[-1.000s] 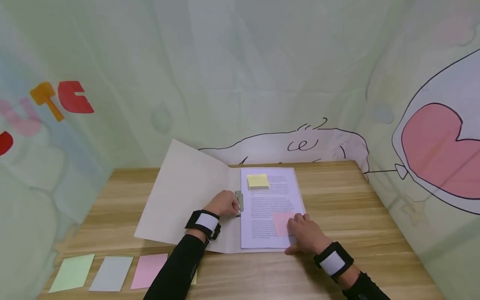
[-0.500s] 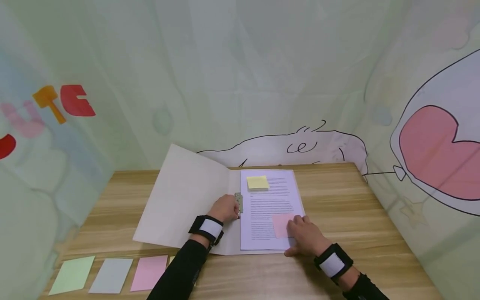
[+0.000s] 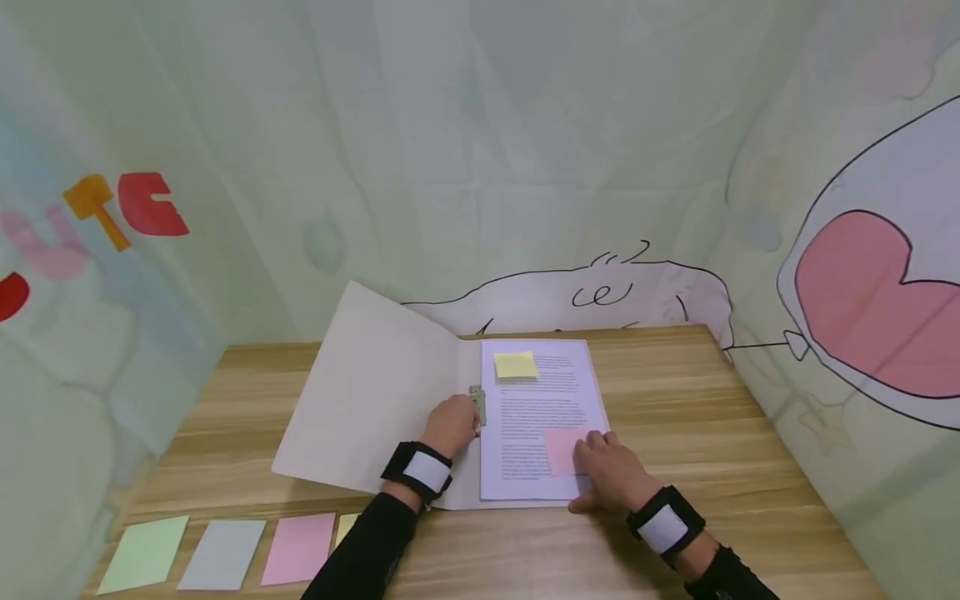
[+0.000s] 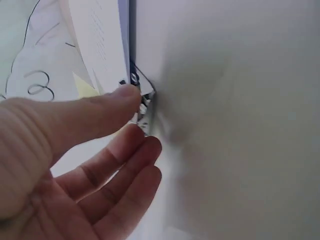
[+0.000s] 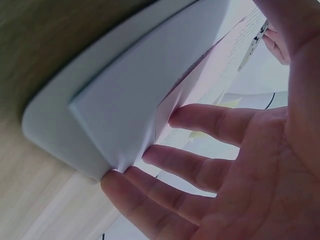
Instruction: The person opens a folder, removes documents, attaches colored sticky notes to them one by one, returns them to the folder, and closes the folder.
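Observation:
An off-white folder lies with its cover (image 3: 367, 392) turned to the left, raised at a slant. On its right side is a stack of printed paper (image 3: 540, 417), bearing a pink sticky note (image 3: 562, 452) and a yellow sticky pad (image 3: 515, 365). At the stack's left edge my left hand (image 3: 450, 427) pinches part of a metal clip (image 4: 145, 102) between thumb and fingers, its lower part hidden by them in the head view. My right hand (image 3: 618, 472) rests on the stack's lower right edge, fingertips (image 5: 175, 117) pressing the paper beside the pink note.
Green (image 3: 145, 554), grey (image 3: 222, 554) and pink (image 3: 300, 548) sticky pads lie in a row along the near left of the wooden table (image 3: 675, 400). A yellow pad (image 3: 346, 527) is partly hidden behind my left sleeve. A printed cloth backdrop (image 3: 465, 167) surrounds the table.
My left hand has shifted slightly right and nearer along the clip, and the folder cover has tilted a little. The right hand has stayed in place.

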{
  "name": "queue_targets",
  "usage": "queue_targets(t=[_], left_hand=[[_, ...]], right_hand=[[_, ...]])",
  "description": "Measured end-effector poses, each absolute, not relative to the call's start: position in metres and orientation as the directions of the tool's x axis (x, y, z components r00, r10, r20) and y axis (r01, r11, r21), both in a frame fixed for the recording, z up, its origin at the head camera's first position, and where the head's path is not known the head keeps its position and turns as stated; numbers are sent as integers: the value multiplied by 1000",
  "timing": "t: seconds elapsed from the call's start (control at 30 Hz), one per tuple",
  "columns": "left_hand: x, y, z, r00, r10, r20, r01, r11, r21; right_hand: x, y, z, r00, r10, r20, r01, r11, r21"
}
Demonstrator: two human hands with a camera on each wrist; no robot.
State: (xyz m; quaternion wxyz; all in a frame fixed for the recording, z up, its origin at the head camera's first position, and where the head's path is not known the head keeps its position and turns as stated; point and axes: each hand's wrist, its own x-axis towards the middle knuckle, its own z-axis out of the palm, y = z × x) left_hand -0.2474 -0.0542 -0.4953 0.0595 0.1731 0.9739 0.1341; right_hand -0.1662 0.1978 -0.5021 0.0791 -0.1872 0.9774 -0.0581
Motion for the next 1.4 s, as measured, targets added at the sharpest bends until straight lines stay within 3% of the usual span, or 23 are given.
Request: queue_targets(t=[0.2,0.37,0.5,0.63,0.77,1.1,1.4], left_hand=[[-227,-47,-489,-947,302,-105,283,945,163],[-193,-44,-491,-934,346,-93,341,938,67],[-166,-52,-490,-881,465,-91,455,884,107],[-147,-66,-487,-791,601,-115,567,790,231],[-136,-83,-478,-754,649,-100,579,729,364],[-116,-142,-463,-820,556,-134,400,726,560],[-116,-170,-470,-944,307,-119,224,865,449]], right_hand=[[-168,196,-505,-917,-377,-131,-358,922,-146],[-168,197,-505,-918,-372,-134,-354,924,-144],[-168,199,-508,-918,-376,-127,-359,923,-140],[-168,201,-509,-917,-381,-120,-365,921,-136],[-167,203,-509,-916,-387,-102,-373,918,-136],[-166,202,-509,-911,-397,-110,-382,915,-130],[-164,203,-509,-909,-407,-88,-396,910,-124]])
